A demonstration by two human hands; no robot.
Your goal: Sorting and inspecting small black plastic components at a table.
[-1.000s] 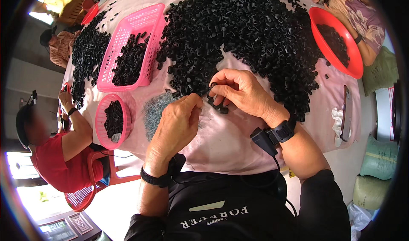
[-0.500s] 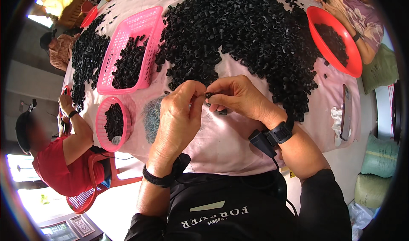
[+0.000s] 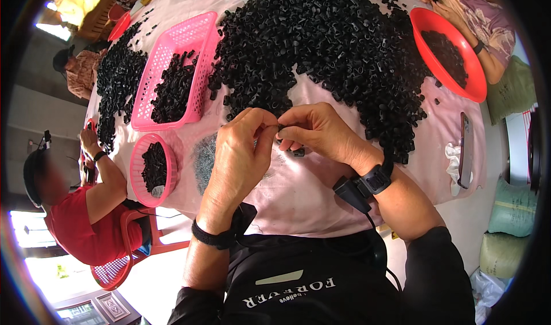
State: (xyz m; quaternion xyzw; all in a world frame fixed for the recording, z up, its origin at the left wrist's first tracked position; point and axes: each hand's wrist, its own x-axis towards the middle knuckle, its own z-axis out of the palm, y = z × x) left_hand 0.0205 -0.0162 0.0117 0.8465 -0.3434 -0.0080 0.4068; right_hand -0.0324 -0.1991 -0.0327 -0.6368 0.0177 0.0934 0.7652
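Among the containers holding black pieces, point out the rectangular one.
The large pink basket left of the big black heap: it alone has straight sides; the small pink tub and the right-hand red dish are rounded.

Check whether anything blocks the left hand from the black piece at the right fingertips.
Nothing visible does. The left hand is close beside the black piece pinched in the right hand; contact is unclear. The pile lies beyond the hands.

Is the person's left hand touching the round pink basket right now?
Apart. The head view shows pink cloth and a grey heap between the left hand and the round pink basket.
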